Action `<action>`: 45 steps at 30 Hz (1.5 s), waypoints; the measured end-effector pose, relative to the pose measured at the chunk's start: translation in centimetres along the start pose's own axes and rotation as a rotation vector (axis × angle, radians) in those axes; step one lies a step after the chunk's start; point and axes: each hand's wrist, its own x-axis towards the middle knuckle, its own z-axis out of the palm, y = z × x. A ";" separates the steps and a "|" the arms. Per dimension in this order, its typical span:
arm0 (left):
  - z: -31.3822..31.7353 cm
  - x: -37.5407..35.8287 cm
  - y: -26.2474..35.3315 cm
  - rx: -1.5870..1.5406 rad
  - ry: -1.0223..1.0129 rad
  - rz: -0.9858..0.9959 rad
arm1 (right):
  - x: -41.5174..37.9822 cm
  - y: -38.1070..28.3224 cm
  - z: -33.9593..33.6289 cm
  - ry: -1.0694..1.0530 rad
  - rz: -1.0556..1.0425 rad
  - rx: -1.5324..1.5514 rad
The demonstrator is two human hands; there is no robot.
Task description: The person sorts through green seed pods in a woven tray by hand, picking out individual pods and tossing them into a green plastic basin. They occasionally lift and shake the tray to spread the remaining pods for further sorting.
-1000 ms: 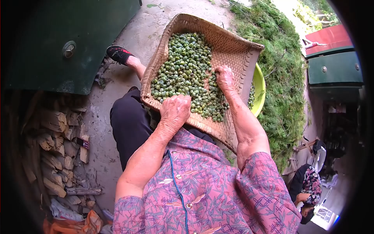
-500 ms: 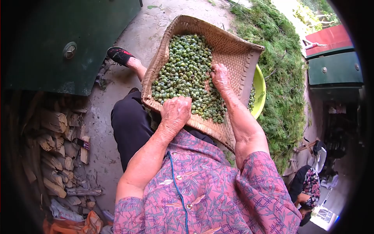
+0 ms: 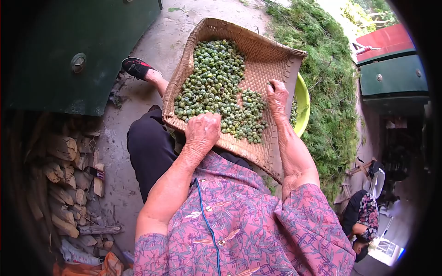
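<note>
A woven basket tray (image 3: 264,73) rests tilted over my lap, heaped with small green round fruits (image 3: 214,76). My left hand (image 3: 202,131) is closed on the tray's near rim, its fingers curled over the edge. Over the right part of the tray, near its open edge, my right hand (image 3: 277,97) is raised with the fingers bent together; anything inside them is too small to make out. A yellow-green basin (image 3: 302,106) holding more of the fruits stands under the tray's right edge, partly hidden by it.
Cut green branches (image 3: 331,92) lie along the right. Split firewood (image 3: 62,184) is stacked at the left below a dark green panel (image 3: 46,55). Another person (image 3: 366,216) is at the lower right, near green and red cabinets (image 3: 391,78).
My right hand has moved right, from the fruits toward the tray's open edge. My left hand stays on the rim. The fruits near the right hand have shifted slightly, and the view has moved a little.
</note>
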 end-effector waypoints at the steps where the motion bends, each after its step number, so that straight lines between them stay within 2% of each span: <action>1: 0.0 0.0 0.0 0.017 0.010 0.009 | -0.4 0.9 -1.5 0.053 0.043 -0.018; 5: 0.4 0.0 -0.2 -0.009 -0.006 0.000 | -2.6 7.0 -5.4 0.103 0.162 -0.238; 9: 0.2 0.1 0.0 -0.013 -0.012 -0.011 | -3.6 7.6 -6.0 -0.003 0.258 -0.465; 11: 0.3 0.0 -0.1 -0.010 -0.014 -0.015 | -2.8 6.5 -4.4 0.036 0.176 -0.431; 15: 0.2 0.0 0.0 -0.001 -0.023 -0.019 | 0.1 0.7 0.3 -0.028 0.012 0.044; 17: 0.1 0.0 -0.1 -0.002 -0.017 -0.018 | 0.9 -1.5 3.2 -0.039 -0.046 0.079; 22: 0.2 -0.1 -0.3 -0.009 -0.010 -0.024 | 1.8 -3.2 7.9 -0.135 0.061 0.025; 24: 0.2 -0.1 -0.3 -0.006 -0.013 -0.025 | 1.8 -3.6 8.2 -0.156 0.105 -0.041; 27: -0.1 -0.1 -0.2 -0.004 -0.022 -0.026 | 1.8 -3.8 7.5 -0.180 0.059 -0.020; 29: 0.0 0.1 -0.2 -0.007 -0.024 -0.028 | 2.0 -4.1 6.6 -0.189 0.099 0.047; 31: -0.1 0.1 -0.1 0.006 -0.010 -0.012 | 2.0 -5.2 5.1 -0.236 0.298 0.264; 33: -0.1 0.1 0.1 0.019 0.004 0.007 | 1.6 -4.2 5.2 -0.283 0.243 0.264; 35: -0.2 0.1 0.1 0.024 -0.003 0.003 | 0.7 -4.9 4.0 -0.365 -0.079 0.020; 36: -0.2 0.1 0.1 0.025 -0.003 0.004 | 0.6 -5.3 3.7 -0.458 -0.058 -0.022; 41: -0.1 0.1 0.0 0.021 0.015 0.016 | -0.2 -5.0 4.2 -0.468 -0.156 -0.158; 45: -0.1 0.0 0.0 0.029 0.023 0.014 | -0.8 -4.1 3.9 -0.373 -0.125 0.028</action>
